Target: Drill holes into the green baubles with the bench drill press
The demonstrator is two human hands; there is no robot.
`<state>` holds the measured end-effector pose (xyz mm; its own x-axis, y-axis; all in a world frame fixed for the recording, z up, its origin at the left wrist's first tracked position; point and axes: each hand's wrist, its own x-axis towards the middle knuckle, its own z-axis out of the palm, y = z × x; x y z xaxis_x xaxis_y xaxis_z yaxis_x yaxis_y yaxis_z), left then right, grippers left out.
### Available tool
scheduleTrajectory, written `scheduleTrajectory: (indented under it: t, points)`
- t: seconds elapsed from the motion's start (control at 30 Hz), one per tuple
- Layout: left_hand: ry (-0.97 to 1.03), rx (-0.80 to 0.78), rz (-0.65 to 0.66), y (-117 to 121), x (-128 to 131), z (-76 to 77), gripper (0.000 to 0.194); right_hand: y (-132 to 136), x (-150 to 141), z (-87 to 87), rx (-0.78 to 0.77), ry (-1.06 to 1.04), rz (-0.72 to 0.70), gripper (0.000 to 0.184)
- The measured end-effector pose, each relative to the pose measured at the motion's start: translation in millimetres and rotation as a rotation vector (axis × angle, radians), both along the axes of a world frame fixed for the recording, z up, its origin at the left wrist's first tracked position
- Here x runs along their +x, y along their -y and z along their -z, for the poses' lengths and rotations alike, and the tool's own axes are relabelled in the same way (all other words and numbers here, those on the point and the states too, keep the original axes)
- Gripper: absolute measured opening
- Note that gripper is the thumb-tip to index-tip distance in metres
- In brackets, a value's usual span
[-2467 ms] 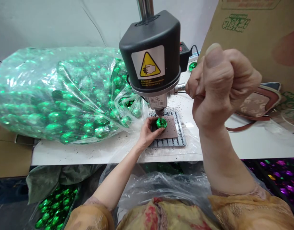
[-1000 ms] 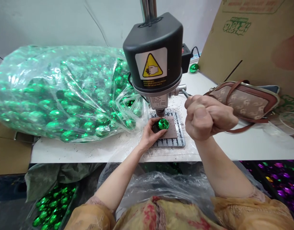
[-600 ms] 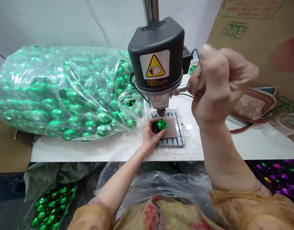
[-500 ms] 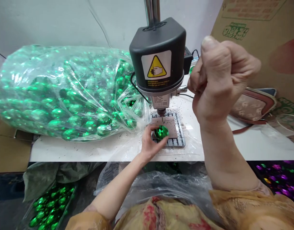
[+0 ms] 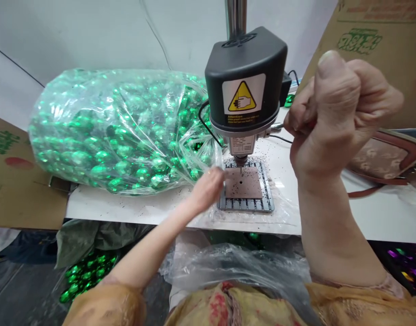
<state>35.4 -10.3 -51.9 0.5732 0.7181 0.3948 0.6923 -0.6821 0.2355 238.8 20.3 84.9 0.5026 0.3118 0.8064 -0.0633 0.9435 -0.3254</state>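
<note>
Drill bit (image 5: 241,171) vertical, tip down, right fingers (image 5: 301,113) curled round lever (image 5: 276,128), left fingers (image 5: 215,177) unclear

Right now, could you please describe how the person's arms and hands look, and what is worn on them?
The left hand and the right hand wear no gloves, and no ring or watch shows, though the left one is blurred. The forearms are bare. The left sleeve and the right sleeve are mustard-brown, faintly patterned, with pinkish edges.

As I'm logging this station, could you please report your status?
Right grip closed on press handle. Left grip blurred, beside board; contents unclear. Dark specks scattered on board.
</note>
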Motion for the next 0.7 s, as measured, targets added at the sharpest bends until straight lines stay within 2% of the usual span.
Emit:
scheduleTrajectory:
  t: [0.1, 0.2, 0.33, 0.47, 0.6, 0.7]
  points:
    - [-0.3, -0.057, -0.407, -51.2, -17.8, -29.2, 0.039, 0.6, 0.7, 0.9, -0.008, 0.011, 0.001, 0.046]
    - [-0.535, -0.086, -0.621, -78.6, -26.1, -42.6, 0.031, 0.6, 1.3, 1.8, -0.018, 0.007, -0.002, 0.046]
    - [-0.67, -0.167, -0.723, -98.9, -24.8, -42.9, 0.031, 0.4, 1.6, 2.8, -0.019, 0.009, 0.007, 0.048]
    - [-0.669, -0.197, -0.746, -110.2, -23.3, -46.4, 0.031, 3.1, 0.9, 3.1, -0.055, 0.013, 0.026, 0.049]
    - [-0.617, -0.156, -0.684, -100.5, -28.4, -49.2, 0.041, 5.6, -0.1, 3.4, -0.063, 0.028, 0.005, 0.046]
    - [-0.554, -0.17, -0.706, -90.6, -33.9, -44.3, 0.038, 3.8, -0.5, 4.1, -0.042, 0.016, 0.01, 0.047]
